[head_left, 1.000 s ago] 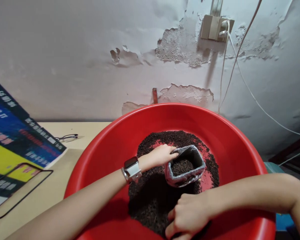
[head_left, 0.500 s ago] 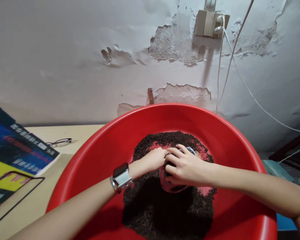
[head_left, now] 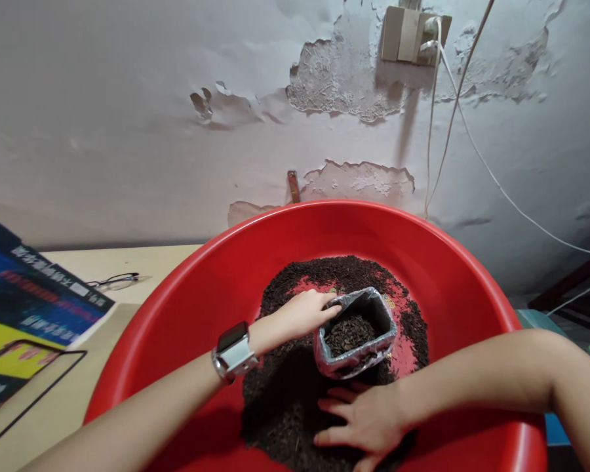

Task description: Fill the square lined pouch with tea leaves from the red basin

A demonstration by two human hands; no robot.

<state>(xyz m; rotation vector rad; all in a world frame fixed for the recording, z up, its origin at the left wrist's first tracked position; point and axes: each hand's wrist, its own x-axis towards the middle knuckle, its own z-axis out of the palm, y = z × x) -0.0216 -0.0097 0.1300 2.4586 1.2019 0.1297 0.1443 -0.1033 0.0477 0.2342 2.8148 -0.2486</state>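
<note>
Lettering on the printed poster is too blurred to read.

Basin is showing plain glossy red. Grains are reading dark brown, near black. Pouch is showing silver lining, red outside. Watch strap is looking white. Poster is showing blue and yellow bands, white lettering.
</note>
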